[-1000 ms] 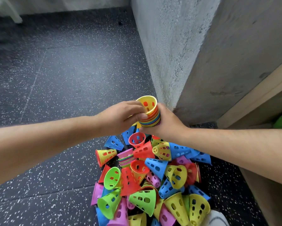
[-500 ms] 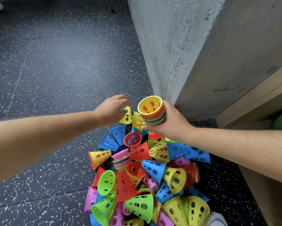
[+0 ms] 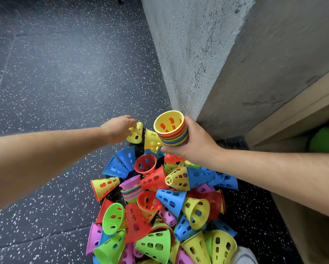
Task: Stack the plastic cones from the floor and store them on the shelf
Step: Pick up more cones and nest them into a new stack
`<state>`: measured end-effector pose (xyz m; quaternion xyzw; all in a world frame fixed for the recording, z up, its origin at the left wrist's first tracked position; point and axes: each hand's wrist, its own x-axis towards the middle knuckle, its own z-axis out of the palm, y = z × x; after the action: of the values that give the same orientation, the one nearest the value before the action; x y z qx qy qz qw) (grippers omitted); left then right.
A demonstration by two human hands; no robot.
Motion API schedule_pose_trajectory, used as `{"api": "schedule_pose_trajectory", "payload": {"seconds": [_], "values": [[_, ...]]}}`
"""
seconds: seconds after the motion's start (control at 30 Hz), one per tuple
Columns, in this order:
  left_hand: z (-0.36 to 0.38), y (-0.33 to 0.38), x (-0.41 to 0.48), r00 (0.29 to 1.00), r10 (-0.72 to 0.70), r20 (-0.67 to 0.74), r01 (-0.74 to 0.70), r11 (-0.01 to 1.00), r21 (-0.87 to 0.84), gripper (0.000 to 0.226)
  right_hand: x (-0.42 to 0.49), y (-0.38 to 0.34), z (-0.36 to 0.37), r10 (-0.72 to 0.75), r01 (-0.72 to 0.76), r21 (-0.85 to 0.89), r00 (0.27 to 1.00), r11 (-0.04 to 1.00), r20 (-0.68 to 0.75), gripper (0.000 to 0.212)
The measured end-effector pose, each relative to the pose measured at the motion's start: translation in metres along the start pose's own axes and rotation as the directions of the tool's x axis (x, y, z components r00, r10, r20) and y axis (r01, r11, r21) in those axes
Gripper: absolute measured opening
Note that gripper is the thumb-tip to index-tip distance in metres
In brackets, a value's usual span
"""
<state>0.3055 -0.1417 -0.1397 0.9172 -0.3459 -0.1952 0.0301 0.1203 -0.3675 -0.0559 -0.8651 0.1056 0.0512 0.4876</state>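
Right hand grasps a nested stack of perforated plastic cones, wide mouths up and a yellow cone innermost. It holds the stack above the far edge of a loose pile of multicoloured perforated plastic cones, which lies on the dark speckled rubber floor. Left hand curls its fingers around 1 separate yellow perforated cone, lying on its side at the pile's far left edge. A grey concrete wall corner rises just beyond the stack.
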Motion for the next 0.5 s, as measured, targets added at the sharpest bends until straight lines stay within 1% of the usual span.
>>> {"api": "schedule_pose_trajectory", "payload": {"seconds": [0.07, 0.13, 0.27, 0.4, 0.43, 0.5], "values": [[-0.005, -0.005, -0.005, 0.998, 0.001, -0.062, -0.002, 1.0, -0.014, 0.024, -0.001, 0.001, 0.0, -0.004, 0.004, -0.006, 1.0, 1.0, -0.001, 0.077], [-0.016, -0.007, -0.012, 0.988, -0.001, -0.153, -0.008, 0.998, -0.058, 0.024, -0.001, 0.001, 0.0, -0.01, 0.01, -0.004, 1.0, 1.0, -0.004, 0.077], [-0.055, 0.002, -0.035, 0.919, 0.016, -0.393, -0.09, 0.981, -0.171, 0.02, -0.004, -0.003, 0.0, -0.01, 0.01, 0.0, 1.0, 1.0, 0.0, 0.077], [-0.101, 0.025, -0.068, 0.824, -0.107, -0.557, -0.133, 0.919, -0.372, 0.015, -0.009, -0.012, 0.002, -0.03, 0.03, -0.02, 1.0, 0.999, -0.001, 0.078], [-0.112, 0.031, -0.077, 0.802, -0.141, -0.58, -0.149, 0.893, -0.425, 0.015, -0.01, -0.015, 0.002, -0.038, 0.038, -0.028, 0.999, 0.999, -0.004, 0.079], [-0.129, 0.044, -0.095, 0.783, -0.199, -0.589, -0.201, 0.816, -0.542, 0.02, -0.016, -0.022, 0.003, -0.048, 0.047, -0.034, 0.999, 0.998, -0.011, 0.079]]}}
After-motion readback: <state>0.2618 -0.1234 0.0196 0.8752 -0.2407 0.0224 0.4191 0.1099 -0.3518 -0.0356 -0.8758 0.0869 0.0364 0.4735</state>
